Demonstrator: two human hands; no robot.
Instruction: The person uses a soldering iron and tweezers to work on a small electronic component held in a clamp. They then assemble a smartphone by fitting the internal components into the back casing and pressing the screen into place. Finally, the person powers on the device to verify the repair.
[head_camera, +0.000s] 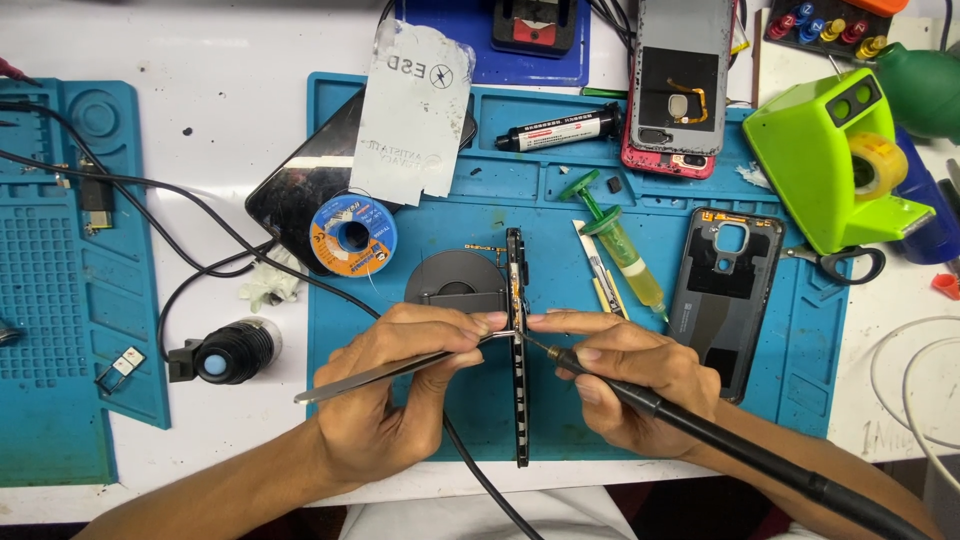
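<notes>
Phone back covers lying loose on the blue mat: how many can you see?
2. A red-edged back cover with a grey inside lies at the mat's top edge; a dark back cover lies right of the hands. Others may be hidden under clutter.

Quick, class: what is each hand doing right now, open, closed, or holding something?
Left hand: closed on metal tweezers, tips at the upright phone frame.
Right hand: closed on a black soldering iron.

A single head camera is looking almost straight down at the work, close in. The blue mat (560, 190) is filling the centre of the frame, the hands are entering from the bottom edge, and the white table (220, 60) is running out past the top and both sides.
</notes>
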